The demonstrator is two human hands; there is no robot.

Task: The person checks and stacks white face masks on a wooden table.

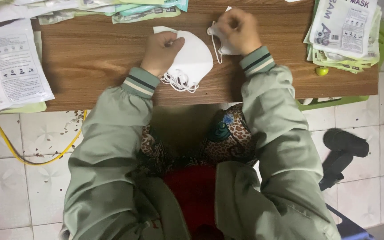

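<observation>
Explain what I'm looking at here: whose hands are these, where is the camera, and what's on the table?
The one camera sits on a person's head and looks straight down. Both sleeved arms are that person's own. The left hand holds a stack of white face masks, ear loops dangling. The right hand grips a single white mask. They rest on a wooden table. Piles of flat mask packets lie at both ends. A yellow cable runs over the tiled floor.

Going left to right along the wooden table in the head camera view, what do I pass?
Flat mask packets at the left edge → left hand on a stack of white masks → right hand on another white mask → small green ball → pile of mask packets at the right.
</observation>
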